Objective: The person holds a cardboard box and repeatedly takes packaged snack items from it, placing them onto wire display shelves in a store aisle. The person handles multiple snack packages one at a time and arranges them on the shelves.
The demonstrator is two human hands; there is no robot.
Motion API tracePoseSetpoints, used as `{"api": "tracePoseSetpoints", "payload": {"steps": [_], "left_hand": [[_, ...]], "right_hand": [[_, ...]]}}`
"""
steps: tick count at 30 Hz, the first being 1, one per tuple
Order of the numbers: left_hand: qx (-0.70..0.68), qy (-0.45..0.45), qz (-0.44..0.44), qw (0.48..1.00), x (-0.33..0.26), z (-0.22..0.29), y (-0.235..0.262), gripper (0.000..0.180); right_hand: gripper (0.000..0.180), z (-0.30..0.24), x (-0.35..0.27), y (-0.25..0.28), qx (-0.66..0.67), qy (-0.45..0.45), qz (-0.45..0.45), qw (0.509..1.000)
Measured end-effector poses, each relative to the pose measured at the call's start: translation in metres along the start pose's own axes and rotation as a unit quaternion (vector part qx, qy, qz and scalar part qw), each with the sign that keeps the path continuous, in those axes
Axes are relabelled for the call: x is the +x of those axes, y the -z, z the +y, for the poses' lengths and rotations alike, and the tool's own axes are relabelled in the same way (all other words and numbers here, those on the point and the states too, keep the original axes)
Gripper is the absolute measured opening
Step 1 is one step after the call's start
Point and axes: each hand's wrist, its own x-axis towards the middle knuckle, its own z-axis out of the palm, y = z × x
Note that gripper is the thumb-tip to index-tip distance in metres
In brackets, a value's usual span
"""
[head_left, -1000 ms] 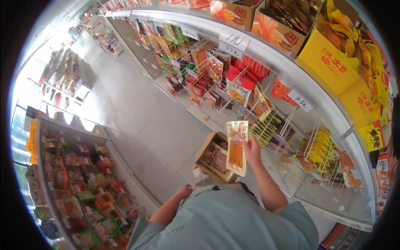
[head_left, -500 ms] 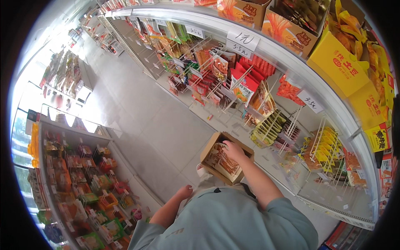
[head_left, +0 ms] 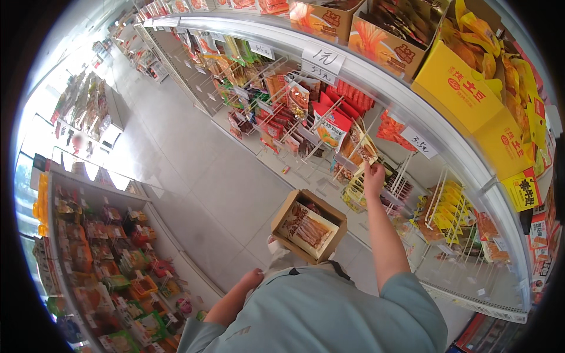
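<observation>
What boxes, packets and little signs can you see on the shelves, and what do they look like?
Open brown cardboard box: by the person's chest, flat orange-brown packets inside.
Small snack packet: at a peg hook, pinched by the right hand.
Big yellow carton: top shelf, right; yellow bags inside.
White paper tags: on the shelf edge.

An open cardboard box [head_left: 308,225] sits in front of the person's chest, with flat packets [head_left: 306,228] lying inside it. The left hand [head_left: 254,277] is below and left of the box. The right hand [head_left: 373,178] reaches up beyond it, touching a packet [head_left: 366,150] on the wire hook rack [head_left: 406,176]. Boxes [head_left: 385,35] stand on the shelf above.
</observation>
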Motion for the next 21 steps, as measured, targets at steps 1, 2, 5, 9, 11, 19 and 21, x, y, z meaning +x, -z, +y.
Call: {"api": "tracePoseSetpoints", "payload": {"steps": [1, 2, 5, 9, 11, 19, 21], "left_hand": [[-0.004, 0.001, -0.001, 1.000, -0.001, 0.000, -0.001, 0.047], [-0.010, 0.002, -0.002, 1.000, -0.001, 0.000, -0.002, 0.047], [-0.008, -0.006, 0.009, 1.000, 0.000, 0.002, -0.001, 0.048], [-0.007, -0.016, 0.012, 1.000, 0.003, 0.007, 0.005, 0.047], [-0.017, -0.008, 0.013, 1.000, 0.005, 0.008, 0.004, 0.048], [-0.019, -0.006, -0.001, 1.000, 0.009, 0.005, 0.000, 0.048], [-0.016, -0.015, 0.009, 1.000, 0.014, 0.003, 0.001, 0.047]], "right_hand": [[0.035, -0.001, 0.003, 0.002, -0.019, 0.002, -0.021, 1.000], [0.037, -0.007, 0.000, 0.000, 0.006, 0.010, -0.005, 1.000], [0.033, -0.020, -0.014, 0.002, 0.046, -0.018, -0.038, 0.998], [0.034, -0.039, -0.040, 0.021, -0.031, 0.053, -0.097, 0.993], [0.035, -0.055, -0.052, 0.038, -0.049, 0.063, -0.118, 0.990], [0.030, -0.091, -0.120, 0.066, 0.114, 0.064, -0.255, 0.958], [0.026, -0.099, -0.126, 0.065, 0.086, 0.119, -0.291, 0.945]]}}
